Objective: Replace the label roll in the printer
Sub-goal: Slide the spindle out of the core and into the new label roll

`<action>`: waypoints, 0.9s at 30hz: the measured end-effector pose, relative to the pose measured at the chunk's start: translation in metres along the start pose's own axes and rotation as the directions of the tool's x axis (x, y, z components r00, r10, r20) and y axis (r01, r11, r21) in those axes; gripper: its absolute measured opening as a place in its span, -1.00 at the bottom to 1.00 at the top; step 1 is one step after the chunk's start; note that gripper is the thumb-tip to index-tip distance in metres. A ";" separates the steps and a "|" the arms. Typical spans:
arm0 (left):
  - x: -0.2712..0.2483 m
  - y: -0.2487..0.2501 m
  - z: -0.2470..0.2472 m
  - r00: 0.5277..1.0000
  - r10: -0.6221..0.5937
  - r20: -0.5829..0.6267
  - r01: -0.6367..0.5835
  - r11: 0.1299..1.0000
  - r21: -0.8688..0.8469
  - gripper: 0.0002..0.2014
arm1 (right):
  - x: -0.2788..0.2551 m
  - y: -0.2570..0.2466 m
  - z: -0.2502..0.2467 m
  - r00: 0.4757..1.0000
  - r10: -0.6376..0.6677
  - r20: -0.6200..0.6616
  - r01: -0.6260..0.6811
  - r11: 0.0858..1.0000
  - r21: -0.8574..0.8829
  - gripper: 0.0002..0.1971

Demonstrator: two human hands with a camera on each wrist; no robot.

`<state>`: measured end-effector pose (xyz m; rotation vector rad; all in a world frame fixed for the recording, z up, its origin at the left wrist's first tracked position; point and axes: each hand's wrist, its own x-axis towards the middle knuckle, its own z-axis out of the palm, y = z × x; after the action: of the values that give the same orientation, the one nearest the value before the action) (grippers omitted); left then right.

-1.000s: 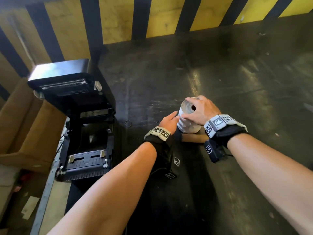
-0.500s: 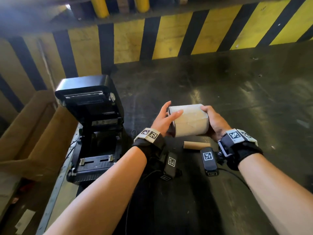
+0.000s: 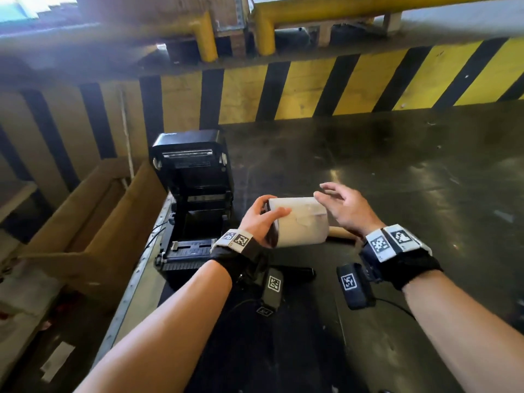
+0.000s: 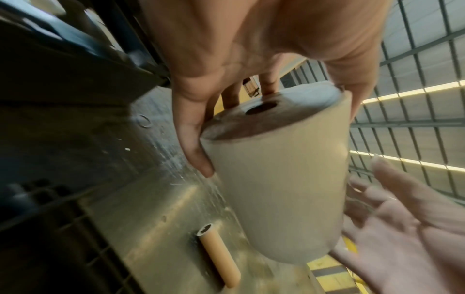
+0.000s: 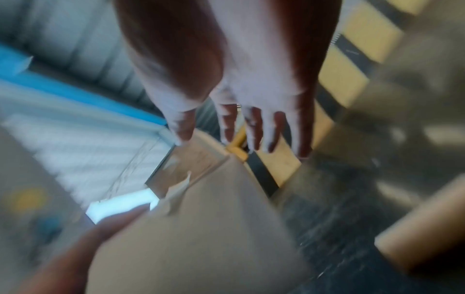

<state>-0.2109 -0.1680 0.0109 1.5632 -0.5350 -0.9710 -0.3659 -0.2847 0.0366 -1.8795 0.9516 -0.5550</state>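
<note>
A full white label roll (image 3: 300,222) (image 4: 276,179) (image 5: 201,238) is held in the air on its side, above the dark table. My left hand (image 3: 262,222) (image 4: 226,99) grips its left end, thumb on the front and fingers round the back. My right hand (image 3: 344,208) (image 4: 402,218) (image 5: 239,99) hovers just off the roll's right end with fingers spread and holds nothing. The black label printer (image 3: 195,205) stands at the left with its lid raised and its roll bay showing no roll. An empty brown cardboard core (image 3: 341,232) (image 4: 219,260) lies on the table under the roll.
Cardboard boxes (image 3: 93,222) stand left of the printer, beyond the table's metal edge (image 3: 136,279). A yellow and black striped wall (image 3: 312,89) runs along the back. The dark tabletop (image 3: 411,180) stretches right of my hands.
The roll came up off the table and was turned on its side. My right hand has since let go of its right end and opened; my left hand closed round the left end.
</note>
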 end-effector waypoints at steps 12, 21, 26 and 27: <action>-0.046 -0.038 -0.043 0.986 -0.145 -0.077 0.145 0.989 0.000 -0.67 | -0.043 0.004 0.062 0.976 -0.162 0.143 0.177 0.980 -0.096 -0.90; -0.068 -0.040 -0.056 0.980 -0.173 -0.102 0.170 0.985 -0.031 -0.60 | -0.063 0.007 0.076 0.960 -0.172 0.220 0.148 0.981 0.123 -0.89; -0.075 -0.041 -0.065 0.979 -0.167 -0.113 0.164 0.986 -0.034 -0.63 | -0.068 0.011 0.057 0.999 -0.035 0.036 0.015 0.894 0.447 -0.89; -0.076 -0.043 -0.068 0.979 -0.166 -0.115 0.164 0.986 -0.033 -0.64 | -0.067 0.019 0.049 1.000 -0.006 0.003 0.005 0.920 0.392 -0.93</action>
<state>-0.2046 -0.0590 -0.0082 1.6522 -0.3142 -0.9986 -0.3784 -0.2100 -0.0023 -1.5216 0.7652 -0.6898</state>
